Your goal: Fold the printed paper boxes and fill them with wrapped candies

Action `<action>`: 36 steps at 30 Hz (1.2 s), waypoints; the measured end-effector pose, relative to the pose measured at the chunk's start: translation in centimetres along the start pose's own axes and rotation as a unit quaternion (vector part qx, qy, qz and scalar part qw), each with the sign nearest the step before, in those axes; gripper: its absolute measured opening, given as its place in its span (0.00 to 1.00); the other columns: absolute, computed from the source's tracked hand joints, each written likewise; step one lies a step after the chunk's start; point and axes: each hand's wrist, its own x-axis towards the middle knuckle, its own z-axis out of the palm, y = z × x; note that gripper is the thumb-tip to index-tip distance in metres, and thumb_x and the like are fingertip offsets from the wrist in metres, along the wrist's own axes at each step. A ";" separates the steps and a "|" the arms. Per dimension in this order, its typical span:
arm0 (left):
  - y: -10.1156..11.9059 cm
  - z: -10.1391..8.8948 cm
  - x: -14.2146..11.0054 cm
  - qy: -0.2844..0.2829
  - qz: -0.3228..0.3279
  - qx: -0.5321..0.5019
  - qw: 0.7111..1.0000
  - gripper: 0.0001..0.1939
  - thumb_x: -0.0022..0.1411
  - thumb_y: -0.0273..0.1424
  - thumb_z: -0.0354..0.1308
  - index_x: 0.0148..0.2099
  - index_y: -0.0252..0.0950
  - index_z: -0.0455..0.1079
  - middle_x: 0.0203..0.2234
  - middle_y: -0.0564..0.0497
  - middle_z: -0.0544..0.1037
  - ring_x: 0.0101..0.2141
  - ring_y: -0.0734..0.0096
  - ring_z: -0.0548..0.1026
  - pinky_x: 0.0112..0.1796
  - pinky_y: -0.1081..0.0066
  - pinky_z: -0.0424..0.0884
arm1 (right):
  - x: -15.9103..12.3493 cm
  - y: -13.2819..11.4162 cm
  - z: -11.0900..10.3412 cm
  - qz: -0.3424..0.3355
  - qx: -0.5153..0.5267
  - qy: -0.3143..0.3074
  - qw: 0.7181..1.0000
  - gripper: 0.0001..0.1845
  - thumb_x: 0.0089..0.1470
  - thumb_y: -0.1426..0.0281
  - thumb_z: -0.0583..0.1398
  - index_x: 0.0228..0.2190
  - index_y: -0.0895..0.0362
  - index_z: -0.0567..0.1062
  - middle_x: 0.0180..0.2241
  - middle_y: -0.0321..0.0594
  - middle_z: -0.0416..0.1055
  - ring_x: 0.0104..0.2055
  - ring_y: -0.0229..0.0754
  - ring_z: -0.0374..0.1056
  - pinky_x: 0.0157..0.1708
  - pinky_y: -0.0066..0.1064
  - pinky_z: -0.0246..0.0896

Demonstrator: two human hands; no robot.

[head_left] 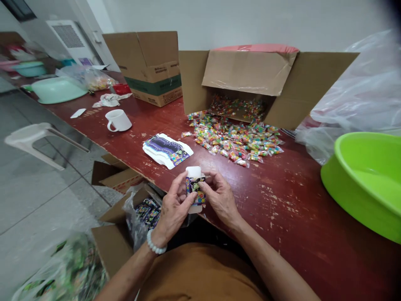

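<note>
Checking the hands first: what is each one doing?

The left hand (174,210) and the right hand (220,197) both grasp a small printed carton (194,189), pinching it from either side between thumbs and fingertips. Neither has let go, and neither is clenched into a fist. White end flaps stand out above and below the carton.

Where is the carton?

Held up just past the near edge of the table, over the lap, resting on nothing. (The fingers hide most of its print.) This position probably gives both hands room to work it close to the eyes.

Arm pose?

Both forearms rise from the lower corners, elbows apart, wrists bent so the hands meet at the centre. A white bead bracelet (154,246) circles the left wrist.

What lies nearby?

A stack of flat printed cards (167,151) lies just ahead on the worn red table (282,209). Farther on, a heap of small colourful packets (233,140) spreads from a cardboard box (247,73) lying on its side, its mouth turned toward the person, apparently for easy reach. A white mug (118,120) stands to the left, a lime-green basin (365,179) to the right, and an open carton (112,251) of printed packs sits below the table edge.
</note>
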 end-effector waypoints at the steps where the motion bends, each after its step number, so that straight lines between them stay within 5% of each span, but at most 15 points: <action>1: 0.0 -0.1 0.1 -0.006 -0.004 -0.001 1.000 0.29 0.57 0.33 0.65 0.60 0.46 0.62 0.54 0.48 0.75 0.48 0.63 0.77 0.45 0.69 0.74 | -0.1 0.3 0.0 0.000 0.017 -0.004 1.000 0.14 0.54 0.65 0.63 0.43 0.53 0.74 0.31 0.34 0.74 0.31 0.38 0.70 0.33 0.29 0.65; 7: 0.0 -0.7 0.7 -0.049 -0.072 -0.043 0.995 0.15 0.56 0.37 0.67 0.45 0.42 0.72 0.36 0.51 0.80 0.35 0.66 0.77 0.35 0.71 0.73 | 0.9 1.1 -1.6 0.045 -0.016 -0.036 0.998 0.13 0.52 0.59 0.65 0.28 0.57 0.79 0.30 0.38 0.76 0.33 0.40 0.70 0.37 0.32 0.65; 10: -0.1 -0.8 0.9 -0.064 -0.051 -0.007 0.997 0.11 0.59 0.38 0.64 0.42 0.40 0.74 0.34 0.52 0.79 0.33 0.70 0.75 0.34 0.72 0.71 | 1.7 1.1 -2.4 0.091 0.019 -0.072 0.993 0.16 0.44 0.61 0.70 0.33 0.57 0.77 0.27 0.35 0.75 0.29 0.38 0.69 0.31 0.30 0.64; 14: -0.2 -0.5 1.0 -0.037 -0.016 -0.014 0.999 0.11 0.58 0.36 0.67 0.40 0.39 0.71 0.33 0.54 0.77 0.34 0.73 0.75 0.37 0.74 0.71 | 1.9 0.6 -2.7 0.008 -0.066 -0.130 0.989 0.09 0.49 0.66 0.66 0.34 0.55 0.78 0.28 0.35 0.75 0.29 0.38 0.69 0.32 0.30 0.64; 17: -0.2 -0.1 1.0 -0.015 -0.091 -0.121 0.988 0.23 0.52 0.37 0.72 0.46 0.43 0.65 0.33 0.56 0.78 0.31 0.72 0.76 0.33 0.74 0.73 | 1.6 0.2 -2.7 -0.087 -0.169 -0.096 0.977 0.05 0.54 0.70 0.63 0.28 0.55 0.79 0.28 0.38 0.75 0.31 0.40 0.69 0.34 0.32 0.64; 21: -0.4 0.1 0.9 -0.119 -0.233 -0.198 0.945 0.28 0.57 0.53 0.62 0.49 0.36 0.68 0.30 0.49 0.79 0.23 0.67 0.78 0.24 0.70 0.74 | 1.0 0.0 -2.8 -0.110 -0.182 -0.099 0.972 0.07 0.57 0.67 0.62 0.33 0.54 0.81 0.29 0.39 0.75 0.33 0.42 0.71 0.35 0.33 0.65; 25: -0.9 0.4 0.9 -0.129 -0.297 -0.231 0.917 0.31 0.64 0.57 0.49 0.51 0.35 0.70 0.24 0.48 0.78 0.18 0.68 0.76 0.19 0.71 0.72 | 0.6 -0.1 -2.6 -0.047 -0.147 -0.151 0.976 0.12 0.60 0.61 0.60 0.34 0.55 0.81 0.31 0.39 0.76 0.28 0.38 0.70 0.32 0.31 0.67; 36: -1.2 1.3 1.0 -0.096 -0.211 -0.151 0.961 0.34 0.64 0.58 0.47 0.41 0.29 0.75 0.25 0.45 0.79 0.16 0.75 0.72 0.18 0.77 0.66 | 2.0 -0.5 -1.8 0.148 0.029 -0.143 0.978 0.14 0.50 0.59 0.67 0.29 0.56 0.74 0.19 0.32 0.71 0.15 0.36 0.66 0.15 0.26 0.62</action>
